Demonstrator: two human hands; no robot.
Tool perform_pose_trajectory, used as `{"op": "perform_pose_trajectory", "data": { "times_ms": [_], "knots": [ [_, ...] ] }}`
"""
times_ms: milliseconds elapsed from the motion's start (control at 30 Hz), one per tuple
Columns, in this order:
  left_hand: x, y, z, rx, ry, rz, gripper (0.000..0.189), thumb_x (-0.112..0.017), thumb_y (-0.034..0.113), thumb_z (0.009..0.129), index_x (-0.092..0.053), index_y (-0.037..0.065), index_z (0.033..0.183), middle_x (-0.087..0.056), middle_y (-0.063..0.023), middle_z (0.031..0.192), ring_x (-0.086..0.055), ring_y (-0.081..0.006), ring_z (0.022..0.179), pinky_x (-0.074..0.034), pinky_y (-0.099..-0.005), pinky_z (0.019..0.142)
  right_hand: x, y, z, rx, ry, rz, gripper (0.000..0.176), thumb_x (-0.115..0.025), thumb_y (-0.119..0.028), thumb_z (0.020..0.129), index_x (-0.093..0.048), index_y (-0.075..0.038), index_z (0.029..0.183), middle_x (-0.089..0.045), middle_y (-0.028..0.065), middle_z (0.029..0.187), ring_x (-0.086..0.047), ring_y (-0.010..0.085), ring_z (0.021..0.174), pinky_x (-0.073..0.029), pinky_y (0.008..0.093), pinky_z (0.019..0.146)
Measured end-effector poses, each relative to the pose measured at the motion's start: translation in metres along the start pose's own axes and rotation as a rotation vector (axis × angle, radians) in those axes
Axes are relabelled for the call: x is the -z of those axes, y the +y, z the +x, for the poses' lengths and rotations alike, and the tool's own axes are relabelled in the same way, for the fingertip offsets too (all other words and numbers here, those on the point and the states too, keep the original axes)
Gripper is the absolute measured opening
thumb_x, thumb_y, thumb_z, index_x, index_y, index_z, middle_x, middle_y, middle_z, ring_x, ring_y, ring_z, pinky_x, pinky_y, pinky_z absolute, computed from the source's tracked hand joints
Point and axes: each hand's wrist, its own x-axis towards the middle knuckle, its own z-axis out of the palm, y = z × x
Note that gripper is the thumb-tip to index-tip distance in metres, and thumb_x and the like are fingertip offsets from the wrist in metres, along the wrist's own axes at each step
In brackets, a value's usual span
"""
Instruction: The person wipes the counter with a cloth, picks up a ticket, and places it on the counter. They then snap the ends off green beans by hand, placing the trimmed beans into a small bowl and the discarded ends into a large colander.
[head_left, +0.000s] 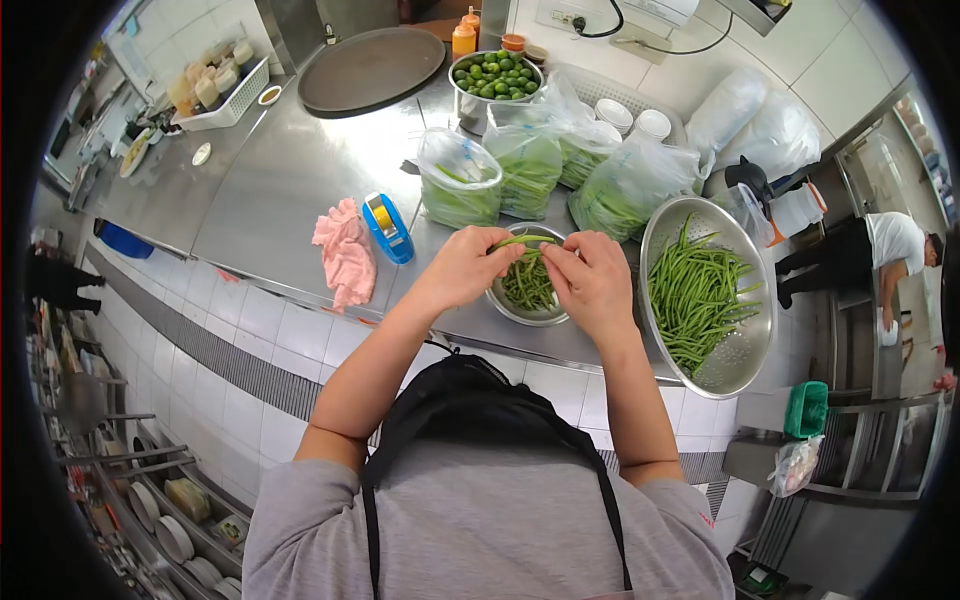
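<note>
Both of my hands are over a round metal bowl (528, 312) that holds short pieces of green bean. My left hand (467, 268) pinches one end of a green bean (522, 241) above the bowl's far side. At the other end of that bean, the fingers of my right hand (590, 280) are closed on it. To the right stands a large perforated metal colander (735, 370) with many long green beans (695, 300). Behind the bowl are clear plastic bags of green beans (460, 180).
A blue tape dispenser (388, 228) and a pink cloth (345, 255) lie left on the steel counter (260, 200). Behind are a pot of limes (495, 78), a round brown tray (372, 70) and white cups (652, 125). Another person (870, 250) stands at far right.
</note>
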Motion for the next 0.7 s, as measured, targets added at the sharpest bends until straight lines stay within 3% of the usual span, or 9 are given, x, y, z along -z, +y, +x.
{"op": "perform_pose_trajectory", "data": {
  "times_ms": [67, 267, 333, 367, 433, 500, 567, 633, 700],
  "knots": [
    [0.012, 0.005, -0.003, 0.004, 0.003, 0.126, 0.028, -0.051, 0.024, 0.083, -0.057, -0.001, 0.074, -0.051, -0.0067, 0.053, -0.047, -0.0125, 0.048, -0.037, -0.0295, 0.047, -0.007, -0.007, 0.003, -0.011, -0.004, -0.047, 0.016, -0.066, -0.009, 0.065, -0.062, -0.012, 0.08, -0.046, 0.0007, 0.07, -0.049, 0.0172, 0.065, -0.037, 0.0315, 0.056],
    [0.029, -0.012, -0.006, -0.113, -0.04, 0.22, 0.027, -0.048, 0.023, 0.084, -0.057, -0.002, 0.081, -0.052, -0.0133, 0.058, -0.051, -0.0213, 0.056, -0.038, -0.034, 0.054, -0.032, -0.028, -0.007, -0.086, -0.092, -0.108, 0.016, -0.066, -0.006, 0.066, -0.063, -0.008, 0.081, -0.049, 0.0021, 0.07, -0.049, 0.0166, 0.062, -0.038, 0.0292, 0.056],
    [0.031, -0.018, -0.003, -0.016, -0.114, 0.1, 0.027, -0.047, 0.023, 0.084, -0.057, -0.002, 0.081, -0.053, -0.0157, 0.061, -0.052, -0.0261, 0.058, -0.039, -0.0362, 0.055, -0.038, -0.032, -0.014, -0.441, 0.074, 0.473, 0.012, -0.063, -0.003, 0.07, -0.063, -0.002, 0.082, -0.053, 0.005, 0.07, -0.049, 0.0164, 0.059, -0.038, 0.0248, 0.056],
    [0.031, -0.022, -0.002, 0.085, -0.17, -0.018, 0.028, -0.047, 0.023, 0.085, -0.058, -0.002, 0.082, -0.054, -0.0181, 0.063, -0.053, -0.0309, 0.061, -0.039, -0.0384, 0.057, -0.039, -0.029, -0.017, -0.452, 0.073, 0.464, 0.012, -0.063, -0.003, 0.07, -0.063, -0.002, 0.082, -0.053, 0.005, 0.07, -0.049, 0.0164, 0.059, -0.038, 0.0248, 0.056],
    [0.034, -0.038, 0.001, 0.049, -0.156, 0.037, 0.028, -0.046, 0.024, 0.085, -0.058, -0.002, 0.084, -0.054, -0.0193, 0.066, -0.053, -0.0332, 0.063, -0.039, -0.0394, 0.057, -0.036, -0.015, -0.022, -0.746, 0.373, 0.653, 0.01, -0.062, -0.001, 0.072, -0.064, 0.0, 0.082, -0.055, 0.0081, 0.071, -0.049, 0.0164, 0.057, -0.039, 0.022, 0.054],
    [0.036, -0.046, 0.005, 0.008, -0.147, 0.103, 0.028, -0.046, 0.024, 0.085, -0.058, -0.001, 0.085, -0.055, -0.0206, 0.068, -0.053, -0.0355, 0.066, -0.039, -0.0403, 0.058, -0.048, -0.006, -0.032, -0.651, 0.311, 0.521, 0.017, -0.063, -0.003, 0.071, -0.064, -0.003, 0.088, -0.056, 0.0082, 0.074, -0.051, 0.0166, 0.057, -0.041, 0.0245, 0.054],
    [0.032, -0.049, 0.006, -0.085, -0.165, 0.223, 0.028, -0.045, 0.023, 0.087, -0.058, -0.002, 0.086, -0.044, -0.0081, 0.054, -0.045, -0.0156, 0.05, -0.035, -0.0315, 0.049, -0.056, -0.002, -0.046, -0.737, -0.13, 0.286, 0.021, -0.064, -0.004, 0.071, -0.063, -0.004, 0.092, -0.057, 0.0079, 0.079, -0.053, 0.0173, 0.059, -0.043, 0.0262, 0.056],
    [0.028, -0.051, 0.014, -0.114, -0.178, 0.281, 0.028, -0.045, 0.023, 0.087, -0.058, -0.002, 0.086, -0.048, -0.0122, 0.057, -0.049, -0.022, 0.054, -0.037, -0.0342, 0.052, -0.05, -0.008, -0.036, -0.756, -0.118, 0.292, 0.022, -0.064, -0.005, 0.07, -0.061, -0.003, 0.092, -0.057, 0.0076, 0.082, -0.054, 0.0183, 0.06, -0.045, 0.028, 0.058],
    [0.023, -0.05, 0.014, -0.125, -0.188, 0.338, 0.028, -0.044, 0.022, 0.086, -0.058, -0.002, 0.086, -0.052, -0.0163, 0.061, -0.053, -0.0283, 0.058, -0.039, -0.0369, 0.056, -0.044, -0.017, -0.024, -0.57, -0.05, 0.324, 0.018, -0.064, -0.004, 0.069, -0.061, -0.003, 0.087, -0.058, 0.0077, 0.081, -0.054, 0.0174, 0.06, -0.044, 0.0269, 0.056]
  ]
}}
